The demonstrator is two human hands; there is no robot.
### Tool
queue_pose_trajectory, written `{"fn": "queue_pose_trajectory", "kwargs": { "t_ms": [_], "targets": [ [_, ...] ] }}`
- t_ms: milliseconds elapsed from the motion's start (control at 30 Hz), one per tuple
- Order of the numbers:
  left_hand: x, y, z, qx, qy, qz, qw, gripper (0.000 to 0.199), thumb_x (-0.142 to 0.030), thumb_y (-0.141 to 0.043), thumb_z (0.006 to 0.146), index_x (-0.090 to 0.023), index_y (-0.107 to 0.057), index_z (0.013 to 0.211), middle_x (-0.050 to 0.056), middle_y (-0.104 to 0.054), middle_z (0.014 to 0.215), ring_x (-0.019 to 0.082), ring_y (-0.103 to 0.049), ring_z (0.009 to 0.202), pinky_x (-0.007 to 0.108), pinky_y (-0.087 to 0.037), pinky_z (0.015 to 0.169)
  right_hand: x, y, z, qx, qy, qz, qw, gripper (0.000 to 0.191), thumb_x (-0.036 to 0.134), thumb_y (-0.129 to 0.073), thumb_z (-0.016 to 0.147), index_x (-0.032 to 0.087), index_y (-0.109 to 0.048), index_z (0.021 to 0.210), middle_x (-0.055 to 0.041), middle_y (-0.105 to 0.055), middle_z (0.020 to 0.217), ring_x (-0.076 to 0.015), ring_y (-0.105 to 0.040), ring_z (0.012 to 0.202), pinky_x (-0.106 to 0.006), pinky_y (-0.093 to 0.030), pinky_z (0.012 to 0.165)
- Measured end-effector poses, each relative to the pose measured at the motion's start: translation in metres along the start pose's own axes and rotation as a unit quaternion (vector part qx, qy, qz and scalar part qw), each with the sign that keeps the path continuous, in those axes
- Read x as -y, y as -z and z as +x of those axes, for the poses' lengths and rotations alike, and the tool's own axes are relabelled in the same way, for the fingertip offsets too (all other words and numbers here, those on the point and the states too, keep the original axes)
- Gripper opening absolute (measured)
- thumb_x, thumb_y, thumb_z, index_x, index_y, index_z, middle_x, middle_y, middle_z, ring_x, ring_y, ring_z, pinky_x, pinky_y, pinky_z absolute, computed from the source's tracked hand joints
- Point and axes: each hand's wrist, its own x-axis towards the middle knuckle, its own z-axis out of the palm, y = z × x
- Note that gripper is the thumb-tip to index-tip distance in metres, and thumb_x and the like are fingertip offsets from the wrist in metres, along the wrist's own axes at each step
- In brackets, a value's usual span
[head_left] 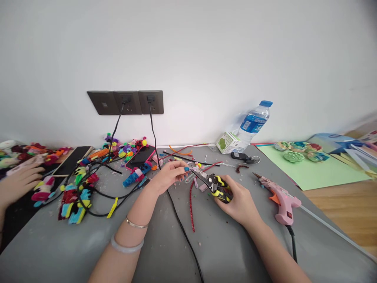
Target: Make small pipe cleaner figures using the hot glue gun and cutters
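My right hand (240, 202) is wrapped round the black and yellow handles of a pair of pliers (218, 187). Their dark jaws point left and reach close to the fingertips of my left hand (169, 175). Those fingers, with blue nails, are pinched together; what they hold is too small to make out. Below and behind the pliers lie a red tinsel pipe cleaner (191, 208) and small pink scraps (203, 187). Whether the jaws touch the left fingers' piece I cannot tell.
A pink glue gun (284, 202) lies at right, before green paper (318, 169) with fabric flowers. A water bottle (255, 122), small box (226, 142) and keys (246, 158) stand behind. Black cables (179, 222) cross the table. Pipe-cleaner figures (76, 200) and another person's hand (22, 181) are left.
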Motion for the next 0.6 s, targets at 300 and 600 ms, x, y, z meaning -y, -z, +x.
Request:
{"fn": "queue_pose_trajectory", "kwargs": {
  "t_ms": [300,600],
  "targets": [
    [0.0019,0.0031,0.0006,0.022,0.008,-0.018,1.000,0.027,-0.034,-0.079,0.065,-0.015,-0.060,0.067,-0.003,-0.051,0.067,0.010,-0.046,0.063,0.026,-0.033,0.063,0.0019,0.0009,-0.0004,-0.003,0.017,-0.002,1.000,0.033,0.028,-0.060,0.073,0.023,-0.057,0.105,-0.0027,-0.071,0.081,-0.0198,-0.067,0.067,-0.026,-0.048,0.059],
    [0.0012,0.0038,-0.0001,0.026,-0.002,-0.027,0.999,0.028,-0.036,-0.080,0.064,-0.015,-0.063,0.067,-0.002,-0.052,0.065,0.009,-0.045,0.060,0.026,-0.032,0.061,0.0025,0.0023,-0.0001,-0.006,0.017,-0.006,1.000,0.034,0.027,-0.059,0.072,0.022,-0.056,0.105,-0.0047,-0.071,0.083,-0.0209,-0.067,0.067,-0.028,-0.049,0.060]
  ]
}}
